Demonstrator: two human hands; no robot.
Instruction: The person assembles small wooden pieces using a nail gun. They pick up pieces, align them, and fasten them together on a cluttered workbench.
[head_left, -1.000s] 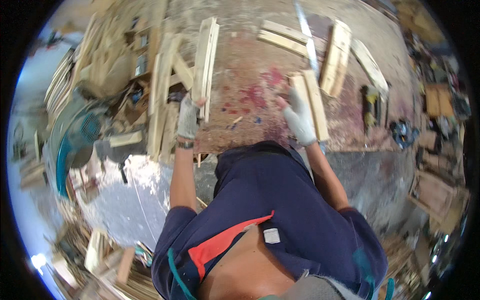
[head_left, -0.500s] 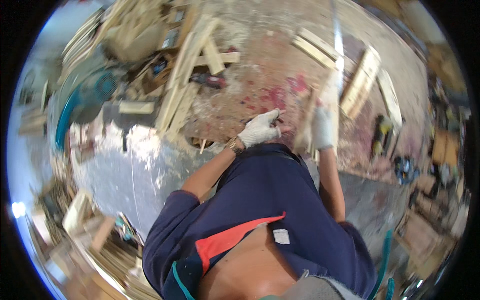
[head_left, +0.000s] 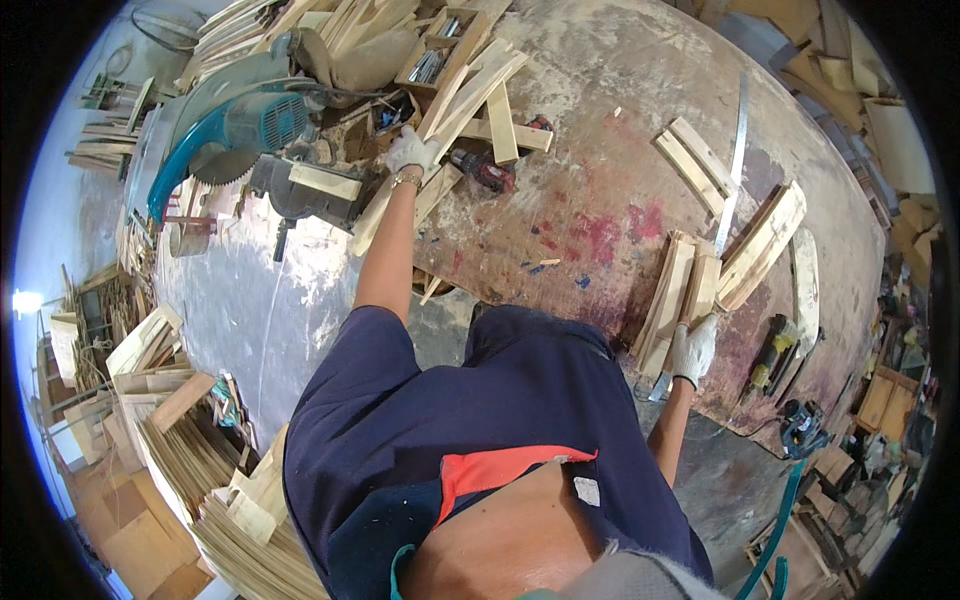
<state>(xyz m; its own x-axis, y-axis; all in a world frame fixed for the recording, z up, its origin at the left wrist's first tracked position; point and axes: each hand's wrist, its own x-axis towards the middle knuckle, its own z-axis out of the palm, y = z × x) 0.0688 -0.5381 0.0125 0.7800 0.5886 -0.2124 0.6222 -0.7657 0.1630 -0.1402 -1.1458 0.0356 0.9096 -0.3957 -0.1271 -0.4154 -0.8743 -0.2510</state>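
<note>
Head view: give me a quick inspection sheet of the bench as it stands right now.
Surface: round worktable, dusty, red paint stains.
Job's things: long wood slats under the left hand; stacked slats at the right hand.
Clutter: red drill, metal strip, loose slat pairs, yellow power tool.
Grippers: both hands gloved; left resting on the slats, right gripping the stack's end.
Cables: green hose at lower right.
Surroundings: teal mitre saw, wood offcut piles on the floor.
</note>
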